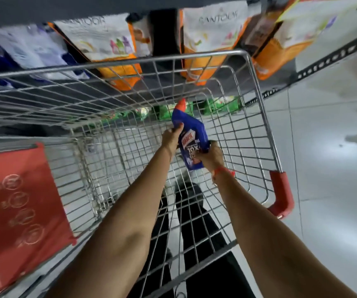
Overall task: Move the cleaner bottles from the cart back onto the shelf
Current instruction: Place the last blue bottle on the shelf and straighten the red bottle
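A blue cleaner bottle (191, 134) with an orange-red cap is held inside the wire cart (130, 61), its cap pointing away from me toward the shelf. My left hand (171, 136) grips the bottle's left side near the neck. My right hand (212, 155) holds its lower end, with a red thread on the wrist. Both arms reach down into the cart basket. The shelf (164, 31) stands just beyond the cart's far rim. No other bottle shows in the basket.
Orange and white pouches (212, 29) and blue and white packs (23, 48) hang on the shelf above the cart. Green packs (166, 110) sit on a lower level. A red flap (18, 211) is at the cart's left; its red handle (281, 190) at right. Pale tiled floor (334, 168) lies to the right.
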Available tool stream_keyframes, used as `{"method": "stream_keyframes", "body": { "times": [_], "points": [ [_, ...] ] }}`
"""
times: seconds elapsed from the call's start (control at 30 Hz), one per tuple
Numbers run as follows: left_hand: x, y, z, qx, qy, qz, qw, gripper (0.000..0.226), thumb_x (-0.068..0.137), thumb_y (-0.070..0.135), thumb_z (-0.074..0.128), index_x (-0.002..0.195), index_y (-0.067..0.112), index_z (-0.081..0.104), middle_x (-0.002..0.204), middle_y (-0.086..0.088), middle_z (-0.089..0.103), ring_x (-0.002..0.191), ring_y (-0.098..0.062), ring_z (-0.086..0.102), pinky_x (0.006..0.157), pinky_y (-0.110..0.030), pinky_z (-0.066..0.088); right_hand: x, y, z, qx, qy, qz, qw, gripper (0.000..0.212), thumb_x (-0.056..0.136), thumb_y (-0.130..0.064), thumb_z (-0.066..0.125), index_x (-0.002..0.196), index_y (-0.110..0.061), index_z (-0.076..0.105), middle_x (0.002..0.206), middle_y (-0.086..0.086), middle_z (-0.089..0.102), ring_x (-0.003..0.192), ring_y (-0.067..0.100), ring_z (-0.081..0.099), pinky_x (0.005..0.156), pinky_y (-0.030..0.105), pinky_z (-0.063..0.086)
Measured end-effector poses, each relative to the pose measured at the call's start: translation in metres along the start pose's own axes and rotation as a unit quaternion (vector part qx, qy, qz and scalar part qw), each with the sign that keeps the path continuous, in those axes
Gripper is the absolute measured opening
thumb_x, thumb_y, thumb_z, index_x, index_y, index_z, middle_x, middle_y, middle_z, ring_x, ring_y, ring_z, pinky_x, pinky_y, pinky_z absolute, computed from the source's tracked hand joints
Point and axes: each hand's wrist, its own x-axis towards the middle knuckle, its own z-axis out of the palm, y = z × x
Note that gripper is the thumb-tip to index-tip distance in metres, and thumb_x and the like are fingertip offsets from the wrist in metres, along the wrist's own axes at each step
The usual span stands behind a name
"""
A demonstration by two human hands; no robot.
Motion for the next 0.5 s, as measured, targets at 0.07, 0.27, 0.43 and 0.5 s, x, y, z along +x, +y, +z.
{"method": "stream_keyframes", "body": {
  "times": [0.07, 0.27, 0.43, 0.5],
  "points": [
    [0.002, -0.003, -0.001, 0.004, -0.012, 0.005, 1.0, 0.025, 0.085, 0.032, 0.055, 0.083, 0.008, 0.059, 0.074, -0.003, 0.065, 0.058, -0.012, 0.063, 0.045, -0.017, 0.05, 0.002, -0.001, -0.004, -0.027, -0.021, -0.001, 0.999, 0.053, 0.072, -0.016, 0.074, 0.114, -0.003, 0.045, 0.118, 0.02, 0.058, 0.11, 0.035, 0.055, 0.095, 0.042, 0.047],
    [-0.02, 0.001, -0.003, 0.044, -0.008, 0.024, 0.999, 0.026, 0.086, 0.026, 0.056, 0.095, 0.002, 0.062, 0.071, 0.0, 0.063, 0.059, -0.014, 0.062, 0.042, -0.012, 0.05, -0.021, -0.005, -0.013, -0.032, -0.069, 0.008, 0.997, 0.056, 0.074, -0.011, 0.072, 0.12, -0.003, 0.04, 0.125, 0.021, 0.054, 0.114, 0.035, 0.053, 0.098, 0.039, 0.044],
    [-0.07, 0.037, -0.001, 0.068, -0.002, 0.125, 0.99, 0.008, 0.083, 0.02, 0.06, 0.084, 0.012, 0.061, 0.075, 0.002, 0.061, 0.067, -0.016, 0.061, 0.061, -0.021, 0.051, -0.061, -0.029, -0.034, 0.021, -0.028, -0.078, 0.996, 0.05, 0.076, -0.008, 0.07, 0.118, -0.004, 0.043, 0.114, 0.019, 0.06, 0.103, 0.029, 0.056, 0.083, 0.036, 0.046],
    [-0.098, 0.062, 0.004, 0.074, -0.006, 0.186, 0.98, 0.007, 0.082, 0.018, 0.062, 0.083, 0.011, 0.061, 0.073, 0.002, 0.06, 0.055, -0.003, 0.062, 0.056, -0.014, 0.05, -0.083, -0.042, -0.047, 0.075, -0.022, -0.118, 0.99, 0.049, 0.078, -0.007, 0.067, 0.12, -0.005, 0.042, 0.111, 0.013, 0.059, 0.099, 0.022, 0.054, 0.08, 0.031, 0.044]
  ]
}}
